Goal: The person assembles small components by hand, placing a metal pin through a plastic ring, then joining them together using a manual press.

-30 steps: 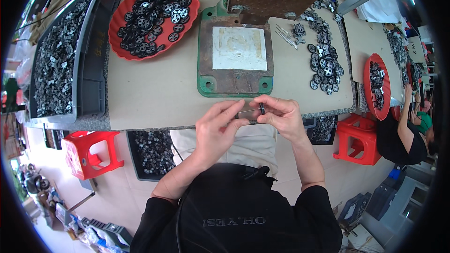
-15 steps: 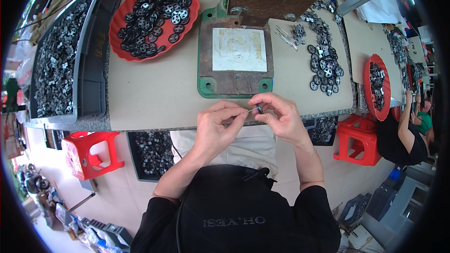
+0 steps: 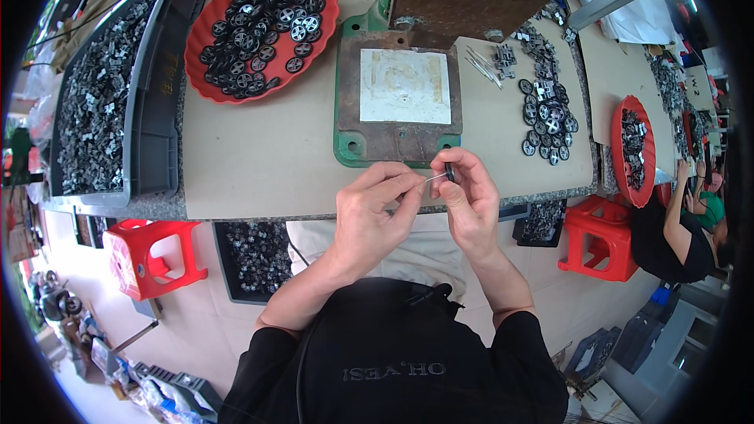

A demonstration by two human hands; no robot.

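Observation:
Just in front of the press base, above the table's near edge, my two hands almost meet. My left hand (image 3: 369, 212) pinches a thin metal rod (image 3: 435, 178) between thumb and fingertips. Its far end reaches a small black wheel (image 3: 449, 172), seen edge-on, which the thumb and fingers of my right hand (image 3: 475, 208) grip. Whether the rod sits inside the wheel's hub or only touches it, I cannot tell. More rods (image 3: 484, 66) lie on the table to the right, near a cluster of black-and-silver wheels (image 3: 547, 122).
A green press with a white pad (image 3: 404, 86) on its base stands ahead. At left are a scalloped red tray (image 3: 193, 71) of wheels and a grey bin (image 3: 161, 122) of small dark parts. Red stools (image 3: 601, 224) stand below the table; another person (image 3: 682, 228) works at far right.
My right hand has shifted slightly to the right and turned more upright, still gripping the wheel. A longer stretch of the rod shows between my hands.

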